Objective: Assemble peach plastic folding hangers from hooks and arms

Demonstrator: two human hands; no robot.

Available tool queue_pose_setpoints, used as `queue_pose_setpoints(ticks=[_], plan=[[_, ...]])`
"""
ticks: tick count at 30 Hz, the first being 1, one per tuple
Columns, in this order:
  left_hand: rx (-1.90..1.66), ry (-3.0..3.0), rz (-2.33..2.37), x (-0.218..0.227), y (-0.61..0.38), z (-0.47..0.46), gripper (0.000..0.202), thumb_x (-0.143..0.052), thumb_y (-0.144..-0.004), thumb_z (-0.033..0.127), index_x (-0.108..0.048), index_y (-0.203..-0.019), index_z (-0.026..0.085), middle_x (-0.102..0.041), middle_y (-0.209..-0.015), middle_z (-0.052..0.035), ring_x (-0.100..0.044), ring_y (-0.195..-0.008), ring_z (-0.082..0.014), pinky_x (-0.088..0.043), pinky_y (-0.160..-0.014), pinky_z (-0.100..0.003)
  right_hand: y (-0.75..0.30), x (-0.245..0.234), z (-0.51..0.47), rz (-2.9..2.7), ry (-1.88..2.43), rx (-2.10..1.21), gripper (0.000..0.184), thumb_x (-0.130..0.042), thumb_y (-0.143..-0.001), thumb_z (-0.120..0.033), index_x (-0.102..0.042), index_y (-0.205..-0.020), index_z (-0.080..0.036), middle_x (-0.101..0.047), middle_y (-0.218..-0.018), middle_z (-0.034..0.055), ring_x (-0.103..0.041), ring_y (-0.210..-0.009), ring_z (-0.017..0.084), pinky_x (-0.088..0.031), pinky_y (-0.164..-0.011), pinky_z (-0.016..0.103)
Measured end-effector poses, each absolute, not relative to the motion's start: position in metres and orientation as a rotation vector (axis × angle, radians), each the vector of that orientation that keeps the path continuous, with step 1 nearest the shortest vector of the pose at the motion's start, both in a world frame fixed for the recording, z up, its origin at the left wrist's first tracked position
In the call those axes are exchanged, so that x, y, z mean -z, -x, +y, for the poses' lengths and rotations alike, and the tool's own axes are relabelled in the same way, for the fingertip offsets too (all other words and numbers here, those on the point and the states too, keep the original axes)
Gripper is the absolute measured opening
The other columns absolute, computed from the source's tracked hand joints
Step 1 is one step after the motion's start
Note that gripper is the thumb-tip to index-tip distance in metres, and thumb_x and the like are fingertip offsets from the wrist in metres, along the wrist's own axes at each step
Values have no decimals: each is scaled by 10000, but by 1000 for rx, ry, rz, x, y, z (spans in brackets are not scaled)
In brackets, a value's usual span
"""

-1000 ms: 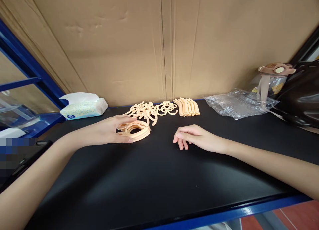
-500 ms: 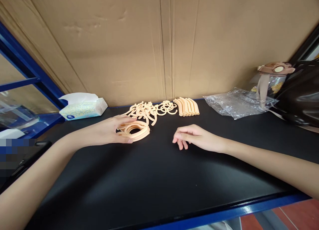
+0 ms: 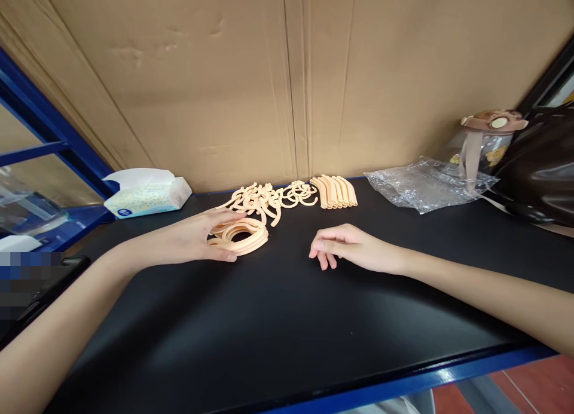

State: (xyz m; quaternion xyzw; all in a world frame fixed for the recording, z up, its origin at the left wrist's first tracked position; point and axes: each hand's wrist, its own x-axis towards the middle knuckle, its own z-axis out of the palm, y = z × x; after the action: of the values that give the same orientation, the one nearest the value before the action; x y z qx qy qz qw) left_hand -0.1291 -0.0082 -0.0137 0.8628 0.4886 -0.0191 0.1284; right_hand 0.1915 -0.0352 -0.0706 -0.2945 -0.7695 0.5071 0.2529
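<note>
My left fingers [image 3: 222, 255] hold the stack of curved pieces [image 3: 252, 243] between them, spread wide around its left end, thumb along the near side and the rest reaching over the far side; how firmly they press I cannot tell. The stack lies on the black table [image 3: 269, 324], its rounded front pointing away from that palm, toward my right fingers [image 3: 334, 247]. Those are curled and narrow, thumb against the index, well apart from the stack; nothing shows in them, though the palm is hidden and I cannot tell for sure. I judge the layers could slide over one another or fan out if my left fingers squeezed unevenly, as only one end is gripped and the front has nothing to brace it. Lifting by that end alone might let the lower pieces drop. The loose pile [image 3: 255, 198] sits just beyond my left fingertips, so a push away from me could run the stack into it and mix the two. Beyond and between both hands are some small open loops [image 3: 296, 194], and straight past my right fingers a neat row of thick lengths [image 3: 334, 192]. A tissue pack [image 3: 150, 202] stands behind my left wrist; a crumpled clear bag [image 3: 412, 184] and a bottle [image 3: 493, 122] lie beyond my right forearm, out of either hand's way.
</note>
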Motion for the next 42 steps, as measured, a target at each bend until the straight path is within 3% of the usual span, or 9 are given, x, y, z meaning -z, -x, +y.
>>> queue_pose_setpoints(ticks=[22,42], plan=[[100,-2537,1477,16,130,-6,776,-584,-752,646,-269,-1425,420,-292,-1509,15,-260,-1358,-353,-206,-1096,-508,-192,70,-35,-2102,803,-1378,340,-465,-921,-437,-618,-861,-139,-625,-713,23,-566,-654,110,-452,-624,234],[76,-2512,1504,19,133,-4,814,-582,-745,638,-257,-1443,371,-328,-1489,-27,-319,-1314,-369,-263,-1070,-482,-193,71,-34,-2107,791,-1381,324,-461,-927,-419,-616,-867,-141,-627,-719,25,-568,-659,111,-455,-624,232]])
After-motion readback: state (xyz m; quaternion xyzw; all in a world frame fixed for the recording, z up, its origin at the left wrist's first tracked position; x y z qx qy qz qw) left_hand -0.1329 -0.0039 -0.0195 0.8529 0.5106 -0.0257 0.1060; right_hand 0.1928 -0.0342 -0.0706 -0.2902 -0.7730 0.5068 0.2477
